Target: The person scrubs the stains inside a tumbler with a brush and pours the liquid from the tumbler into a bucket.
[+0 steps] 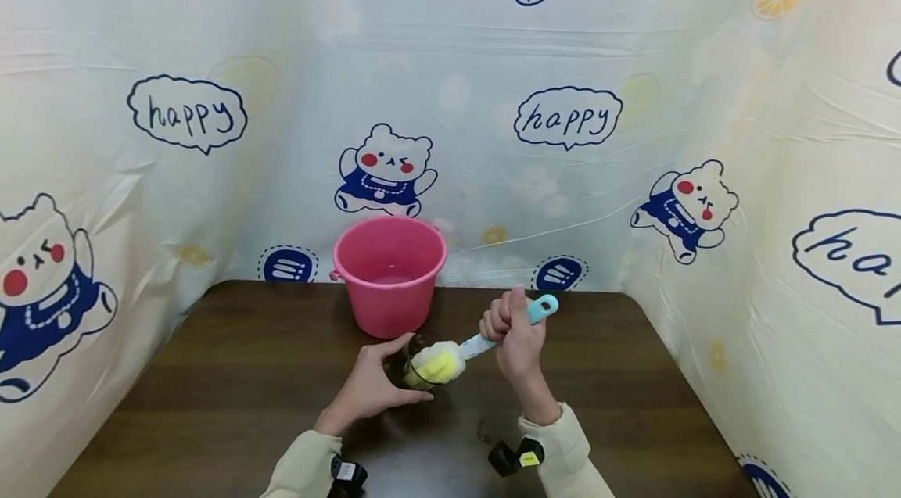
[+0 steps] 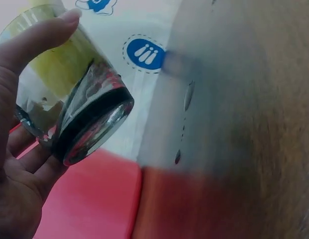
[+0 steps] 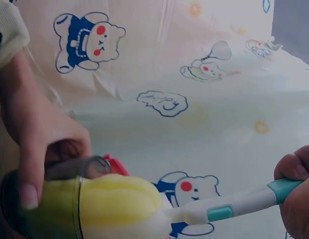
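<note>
My left hand point(image 1: 373, 382) grips a clear drinking glass point(image 2: 89, 99), tilted on its side above the table with its mouth toward the right. In my right hand point(image 1: 519, 338) is the handle of a sponge bottle brush point(image 1: 482, 343), white with teal parts. The brush's yellow and white sponge head point(image 3: 119, 201) sits partly inside the glass, and the rest sticks out past the rim. In the left wrist view, the left thumb and fingers wrap the glass and its thick base faces the camera.
A pink bucket point(image 1: 390, 279) stands at the table's back edge, just behind the glass. Water drops point(image 2: 189, 94) lie on the dark wooden table point(image 1: 281, 373). A printed curtain point(image 1: 464, 91) hangs behind and on both sides.
</note>
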Tool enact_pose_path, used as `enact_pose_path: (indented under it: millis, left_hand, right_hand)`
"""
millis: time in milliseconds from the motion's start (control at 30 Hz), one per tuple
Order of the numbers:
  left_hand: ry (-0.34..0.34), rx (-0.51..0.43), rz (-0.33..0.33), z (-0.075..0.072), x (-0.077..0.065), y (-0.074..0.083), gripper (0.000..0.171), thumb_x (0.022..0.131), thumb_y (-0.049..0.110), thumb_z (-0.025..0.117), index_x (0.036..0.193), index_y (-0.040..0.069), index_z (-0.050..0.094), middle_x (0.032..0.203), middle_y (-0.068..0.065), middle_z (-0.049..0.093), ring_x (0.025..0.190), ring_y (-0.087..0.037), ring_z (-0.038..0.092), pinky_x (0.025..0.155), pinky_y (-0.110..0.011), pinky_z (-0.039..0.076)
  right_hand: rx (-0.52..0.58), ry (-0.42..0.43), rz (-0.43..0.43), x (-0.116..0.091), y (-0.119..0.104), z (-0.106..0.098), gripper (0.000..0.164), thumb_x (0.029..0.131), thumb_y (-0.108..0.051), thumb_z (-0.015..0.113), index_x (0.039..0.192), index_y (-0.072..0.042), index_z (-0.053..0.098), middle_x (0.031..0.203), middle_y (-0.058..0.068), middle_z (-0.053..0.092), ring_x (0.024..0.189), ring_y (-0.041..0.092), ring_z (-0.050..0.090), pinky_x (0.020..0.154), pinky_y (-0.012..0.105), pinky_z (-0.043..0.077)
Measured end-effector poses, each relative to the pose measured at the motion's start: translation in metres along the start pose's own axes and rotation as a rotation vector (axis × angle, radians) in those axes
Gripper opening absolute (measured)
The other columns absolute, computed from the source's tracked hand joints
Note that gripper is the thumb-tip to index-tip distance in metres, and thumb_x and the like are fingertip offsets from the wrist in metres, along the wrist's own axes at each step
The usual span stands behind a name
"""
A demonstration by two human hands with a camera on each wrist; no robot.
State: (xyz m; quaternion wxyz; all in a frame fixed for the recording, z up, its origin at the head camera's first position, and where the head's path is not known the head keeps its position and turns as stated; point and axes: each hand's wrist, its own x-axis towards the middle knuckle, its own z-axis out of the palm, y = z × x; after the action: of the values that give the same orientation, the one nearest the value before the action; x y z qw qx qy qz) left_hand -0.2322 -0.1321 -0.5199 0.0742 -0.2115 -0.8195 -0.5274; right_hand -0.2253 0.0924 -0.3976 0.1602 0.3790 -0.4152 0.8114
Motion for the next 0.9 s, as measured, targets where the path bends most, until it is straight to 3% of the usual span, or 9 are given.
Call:
enact_pose_path:
  millis: [67,167,300,433,567,700,767,900]
  left_hand:
    - [-0.018,0.009,0.010,0.000,0.000,-0.001,0.094,0.059,0.036,0.100,0.140,0.011,0.062,0.138,-0.003,0.065,0.124,-0.019,0.061,0.101,-0.046,0.054]
    - [-0.059,-0.009,0.000,0.004,-0.001,0.000,0.093,0.061,0.036,0.099,0.142,0.010,0.060,0.139,-0.002,0.064,0.122,-0.018,0.062,0.099,-0.041,0.055]
    - [-0.082,-0.038,-0.026,0.009,-0.002,0.001,0.092,0.063,0.032,0.099,0.143,0.009,0.059,0.140,0.000,0.063,0.122,-0.016,0.062,0.098,-0.035,0.055]
    - [-0.065,-0.022,-0.025,0.007,-0.003,-0.003,0.092,0.062,0.031,0.100,0.142,0.011,0.060,0.138,0.001,0.064,0.123,-0.016,0.062,0.100,-0.037,0.054]
    - [-0.022,0.011,0.007,0.006,-0.003,-0.005,0.091,0.059,0.033,0.101,0.139,0.013,0.063,0.134,0.000,0.067,0.120,-0.016,0.064,0.100,-0.040,0.054]
    - [-0.047,0.010,0.041,0.010,0.000,-0.001,0.089,0.061,0.033,0.100,0.139,0.014,0.063,0.134,0.000,0.067,0.120,-0.016,0.063,0.100,-0.040,0.054]
    - [-0.052,-0.009,0.025,0.012,0.002,0.001,0.090,0.061,0.033,0.100,0.140,0.013,0.062,0.136,0.001,0.066,0.121,-0.015,0.062,0.101,-0.038,0.053]
    - [-0.033,-0.045,0.003,0.010,0.007,0.005,0.091,0.061,0.032,0.100,0.142,0.015,0.061,0.137,0.005,0.064,0.123,-0.014,0.060,0.103,-0.039,0.052]
  right_hand:
    - [0.012,-0.067,0.001,-0.003,0.000,0.001,0.051,0.113,-0.019,0.018,0.064,-0.011,0.024,0.055,0.000,0.017,0.038,0.014,0.015,0.035,0.027,0.013]
    - [0.029,-0.079,-0.010,-0.001,0.000,0.004,0.050,0.114,-0.020,0.018,0.064,-0.012,0.024,0.055,-0.001,0.017,0.038,0.014,0.015,0.034,0.027,0.012]
    - [0.037,0.021,-0.029,0.007,0.004,0.002,0.050,0.114,-0.020,0.020,0.065,-0.013,0.024,0.056,-0.002,0.016,0.040,0.012,0.014,0.036,0.028,0.010]
    - [-0.029,0.076,-0.052,0.009,0.012,-0.006,0.050,0.113,-0.018,0.023,0.064,-0.012,0.025,0.056,-0.001,0.016,0.039,0.013,0.014,0.036,0.028,0.011]
    - [-0.061,-0.005,0.005,0.006,0.013,-0.009,0.051,0.113,-0.014,0.020,0.062,-0.011,0.025,0.053,0.000,0.016,0.038,0.015,0.014,0.034,0.029,0.011]
    - [-0.008,-0.114,0.069,0.007,0.011,-0.003,0.051,0.113,-0.016,0.020,0.062,-0.012,0.025,0.052,0.000,0.016,0.037,0.015,0.013,0.034,0.029,0.011]
    - [0.014,-0.089,0.069,0.010,0.010,0.001,0.051,0.113,-0.020,0.024,0.063,-0.012,0.025,0.053,-0.001,0.017,0.037,0.014,0.013,0.034,0.028,0.011]
    - [-0.006,0.078,-0.011,0.019,0.010,0.004,0.052,0.113,-0.024,0.030,0.063,-0.011,0.025,0.054,-0.002,0.017,0.039,0.013,0.013,0.036,0.028,0.012]
